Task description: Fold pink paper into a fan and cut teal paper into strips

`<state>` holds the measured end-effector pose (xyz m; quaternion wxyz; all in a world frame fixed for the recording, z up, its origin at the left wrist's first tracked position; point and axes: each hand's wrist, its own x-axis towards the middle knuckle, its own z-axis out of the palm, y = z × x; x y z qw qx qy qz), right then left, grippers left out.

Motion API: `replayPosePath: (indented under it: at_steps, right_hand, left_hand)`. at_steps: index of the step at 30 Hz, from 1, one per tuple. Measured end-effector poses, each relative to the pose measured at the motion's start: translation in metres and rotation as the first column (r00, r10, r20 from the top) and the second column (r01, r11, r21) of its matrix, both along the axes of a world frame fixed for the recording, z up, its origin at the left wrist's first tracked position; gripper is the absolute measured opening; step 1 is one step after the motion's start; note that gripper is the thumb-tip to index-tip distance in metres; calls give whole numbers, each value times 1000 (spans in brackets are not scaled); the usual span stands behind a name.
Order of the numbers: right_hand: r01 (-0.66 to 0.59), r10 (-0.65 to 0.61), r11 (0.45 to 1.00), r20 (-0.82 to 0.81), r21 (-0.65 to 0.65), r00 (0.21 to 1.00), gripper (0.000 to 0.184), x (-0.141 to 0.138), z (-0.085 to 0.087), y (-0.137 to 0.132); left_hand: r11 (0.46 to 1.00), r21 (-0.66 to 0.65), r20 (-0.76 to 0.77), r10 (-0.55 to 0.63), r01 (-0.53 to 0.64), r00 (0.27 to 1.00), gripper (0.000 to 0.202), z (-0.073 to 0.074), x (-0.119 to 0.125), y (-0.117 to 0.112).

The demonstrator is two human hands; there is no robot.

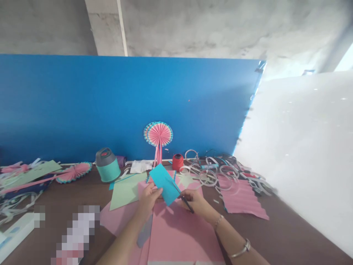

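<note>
A blue sheet of paper is tilted in the air above the pink paper. My left hand pinches its left edge between thumb and fingers. In my right hand is a pair of dark-handled scissors, with the blades lying along the right edge of the blue sheet. Whether the blades are cutting into it cannot be made out. A light green sheet lies left of my left hand, partly over more pink paper.
Behind my hands a pink folded-paper fan stands against the blue panel. A teal jar, a red thread spool, several pale strip coils and pleated pink paper sit around. Another fan lies left.
</note>
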<state>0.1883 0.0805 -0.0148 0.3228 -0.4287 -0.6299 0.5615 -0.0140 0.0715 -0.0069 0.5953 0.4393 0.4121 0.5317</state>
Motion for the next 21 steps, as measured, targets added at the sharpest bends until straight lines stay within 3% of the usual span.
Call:
replayPosePath:
  at_steps: [21]
  right_hand:
    - [53,-52,998,8,-17,999,38,-3,4,-2]
  left_hand:
    - [1000,-11,32,15,-15,999,46,2,2,-1]
